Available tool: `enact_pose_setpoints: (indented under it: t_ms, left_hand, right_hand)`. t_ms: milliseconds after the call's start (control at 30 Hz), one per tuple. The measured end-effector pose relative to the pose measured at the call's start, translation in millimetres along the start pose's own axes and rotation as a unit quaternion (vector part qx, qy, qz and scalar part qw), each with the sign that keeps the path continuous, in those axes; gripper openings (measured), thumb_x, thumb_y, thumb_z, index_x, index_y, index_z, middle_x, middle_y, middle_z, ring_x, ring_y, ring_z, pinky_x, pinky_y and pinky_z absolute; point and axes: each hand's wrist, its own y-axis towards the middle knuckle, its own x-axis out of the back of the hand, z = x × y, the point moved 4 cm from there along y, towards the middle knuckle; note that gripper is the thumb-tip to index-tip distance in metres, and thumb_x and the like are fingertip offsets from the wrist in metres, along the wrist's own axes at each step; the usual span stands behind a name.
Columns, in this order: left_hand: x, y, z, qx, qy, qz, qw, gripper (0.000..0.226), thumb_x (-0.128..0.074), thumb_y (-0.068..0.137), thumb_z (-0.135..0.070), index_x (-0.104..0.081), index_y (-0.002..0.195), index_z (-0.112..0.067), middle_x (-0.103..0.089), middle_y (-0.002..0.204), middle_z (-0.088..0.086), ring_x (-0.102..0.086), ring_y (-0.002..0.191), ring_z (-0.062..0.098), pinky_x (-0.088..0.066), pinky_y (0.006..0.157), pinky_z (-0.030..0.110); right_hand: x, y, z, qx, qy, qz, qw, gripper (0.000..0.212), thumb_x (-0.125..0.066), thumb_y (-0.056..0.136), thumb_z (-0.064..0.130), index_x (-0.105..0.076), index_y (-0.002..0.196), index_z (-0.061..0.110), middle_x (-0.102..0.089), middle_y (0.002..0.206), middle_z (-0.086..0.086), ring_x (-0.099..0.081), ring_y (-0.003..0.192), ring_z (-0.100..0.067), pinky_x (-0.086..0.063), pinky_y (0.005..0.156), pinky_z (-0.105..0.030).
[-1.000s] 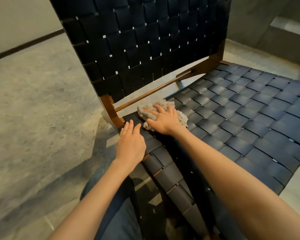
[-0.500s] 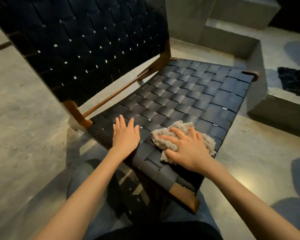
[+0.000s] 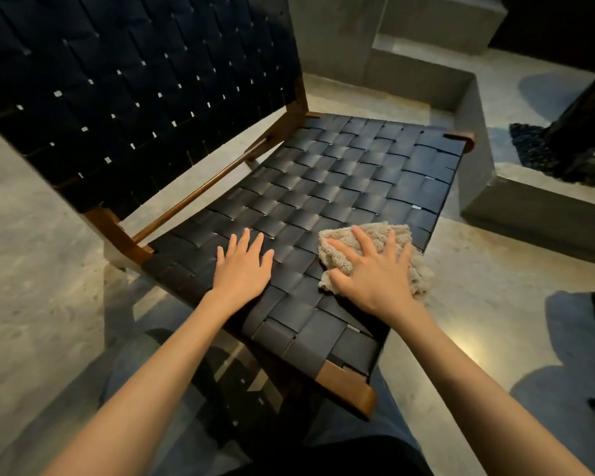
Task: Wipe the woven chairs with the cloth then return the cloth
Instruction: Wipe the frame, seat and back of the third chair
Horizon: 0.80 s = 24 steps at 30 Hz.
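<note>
The concrete floor (image 3: 42, 269) filled the left and lower right of the frame, with grey concrete steps (image 3: 426, 80) rising at the upper right. On it stood the woven chair (image 3: 340, 187), its dark strap backrest taking the upper left and its seat slanting across the centre, the wooden frame showing at the lower centre corner. The seat lay within easy reach of both arms, which suited wiping from a low position. The left hand (image 3: 243, 269) lay flat on the straps left of centre, fingers straight and slightly spread, holding nothing; it likely served to brace the body or steady the seat. The right hand (image 3: 375, 273) pressed down on the cloth (image 3: 371, 235) just right of centre, fingers spread wide across it, probably to keep the cloth flat under pressure. The beige cloth sat bunched at the seat's right edge, partly overhanging.
</note>
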Motion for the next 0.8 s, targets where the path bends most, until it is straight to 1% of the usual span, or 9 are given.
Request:
enact_pose_setpoints:
  t_ms: [67, 133, 200, 267, 333, 500, 600, 800]
  left_hand:
    - [2, 5, 9, 0.012, 0.015, -0.004, 1.0, 0.056, -0.021, 0.102, -0.044, -0.015, 0.152, -0.02, -0.006, 0.159, 0.009, 0.0, 0.146, 0.029, -0.003, 0.117, 0.047]
    - [5, 10, 21, 0.037, 0.027, -0.005, 0.999, 0.056, -0.02, 0.102, -0.044, -0.014, 0.152, -0.02, -0.006, 0.159, 0.011, 0.0, 0.146, 0.03, -0.003, 0.117, 0.047]
    - [7, 15, 31, 0.064, 0.032, -0.012, 0.997, 0.056, -0.02, 0.102, -0.044, -0.014, 0.152, -0.02, -0.007, 0.159, 0.011, -0.002, 0.146, 0.029, -0.003, 0.117, 0.045]
    - [8, 20, 38, 0.085, 0.038, -0.025, 0.995, 0.055, -0.02, 0.102, -0.042, -0.013, 0.152, -0.018, -0.007, 0.159, 0.009, -0.003, 0.147, 0.027, -0.004, 0.118, 0.044]
    - [8, 26, 42, 0.092, 0.045, -0.031, 0.994, 0.055, -0.019, 0.103, -0.04, -0.012, 0.152, -0.017, -0.007, 0.159, 0.009, -0.004, 0.147, 0.026, -0.005, 0.118, 0.042]
    - [9, 38, 53, 0.112, 0.036, -0.052, 0.992, 0.055, -0.021, 0.103, -0.036, -0.012, 0.151, -0.013, -0.006, 0.159, 0.009, -0.004, 0.147, 0.023, -0.005, 0.118, 0.039]
    - [8, 40, 52, 0.121, 0.045, -0.064, 0.99, 0.054, -0.02, 0.103, -0.033, -0.014, 0.151, -0.011, -0.007, 0.159, 0.008, -0.004, 0.147, 0.022, -0.006, 0.119, 0.039]
    - [7, 46, 49, 0.122, 0.059, -0.081, 0.987, 0.052, -0.019, 0.103, -0.03, -0.017, 0.15, -0.009, -0.011, 0.159, 0.007, -0.005, 0.147, 0.023, -0.008, 0.119, 0.041]
  right_hand:
    - [-2, 13, 9, 0.04, 0.004, 0.014, 0.999, 0.067, -0.017, 0.078, 0.065, -0.015, 0.144, 0.056, -0.001, 0.161, 0.008, 0.009, 0.143, -0.044, 0.009, 0.112, -0.064]
    - [-5, 30, 19, 0.08, 0.009, 0.021, 0.997, 0.068, -0.016, 0.076, 0.063, -0.015, 0.143, 0.058, -0.004, 0.161, 0.009, 0.008, 0.144, -0.043, 0.01, 0.112, -0.062]
    - [-9, 52, 32, 0.121, 0.008, 0.029, 0.992, 0.064, -0.018, 0.08, 0.063, -0.014, 0.143, 0.058, -0.006, 0.161, 0.009, 0.007, 0.145, -0.041, 0.01, 0.112, -0.061]
    - [-15, 79, 50, 0.152, 0.004, 0.036, 0.988, 0.056, -0.024, 0.089, 0.061, -0.013, 0.144, 0.057, -0.005, 0.161, 0.009, 0.006, 0.145, -0.04, 0.009, 0.113, -0.061]
    - [-19, 107, 72, 0.17, 0.0, 0.039, 0.985, 0.054, -0.027, 0.094, 0.056, -0.013, 0.145, 0.053, -0.005, 0.161, 0.008, 0.008, 0.145, -0.039, 0.009, 0.113, -0.061]
    - [-27, 168, 130, 0.213, 0.018, 0.049, 0.976, 0.055, -0.028, 0.095, 0.054, -0.013, 0.148, 0.047, -0.004, 0.161, 0.005, 0.012, 0.144, -0.039, 0.01, 0.113, -0.061]
    - [-33, 197, 160, 0.239, 0.036, 0.047, 0.969, 0.054, -0.027, 0.096, 0.054, -0.014, 0.148, 0.047, -0.005, 0.161, 0.004, 0.013, 0.144, -0.04, 0.011, 0.112, -0.061]
    - [-40, 230, 188, 0.257, 0.068, 0.037, 0.963, 0.054, -0.027, 0.096, 0.055, -0.02, 0.149, 0.041, -0.009, 0.161, 0.002, 0.012, 0.145, -0.036, 0.014, 0.113, -0.059]
